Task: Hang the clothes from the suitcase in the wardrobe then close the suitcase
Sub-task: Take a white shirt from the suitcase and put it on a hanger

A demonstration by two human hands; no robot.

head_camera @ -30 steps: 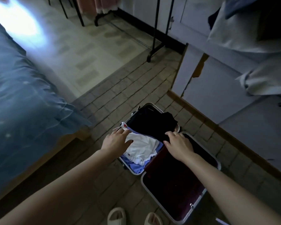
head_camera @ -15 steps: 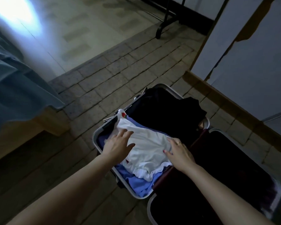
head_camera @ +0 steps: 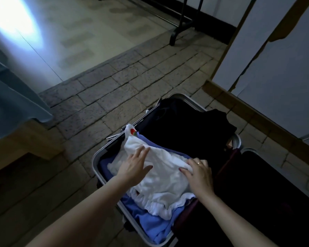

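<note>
1. Both hands have closed in on the white garment [head_camera: 161,177] since a second ago: the view has dropped nearer to the open suitcase [head_camera: 96,155], which now fills the near right of the scene, and the wardrobe panels show only at the far right.
2. Left hand [head_camera: 132,166] lies flat on the near-left part of the white garment, fingers straight and spread, pressing the cloth and gripping nothing.
3. Right hand [head_camera: 198,173] has gone from resting at the garment's right edge to bunching it: the fingers are now curled into a fold of white cloth, a ring showing on one finger.
4. White garment lies on top of the pile in the left half of the suitcase, over a blue garment [head_camera: 150,221] that shows at the near edge and along the far side. A dark garment [head_camera: 185,127] fills the far end of that half. The right half, the lid side, looks dark and I cannot tell whether anything lies in it.
5. Judgement: the task is at its start. Clothes remain packed, the suitcase lies open on the floor, and the grip forming on the white garment suggests it is the first piece to be lifted out for hanging.
6. Loose, thin cloth will likely sag and drag the blue garment unless it is lifted clear.
</note>
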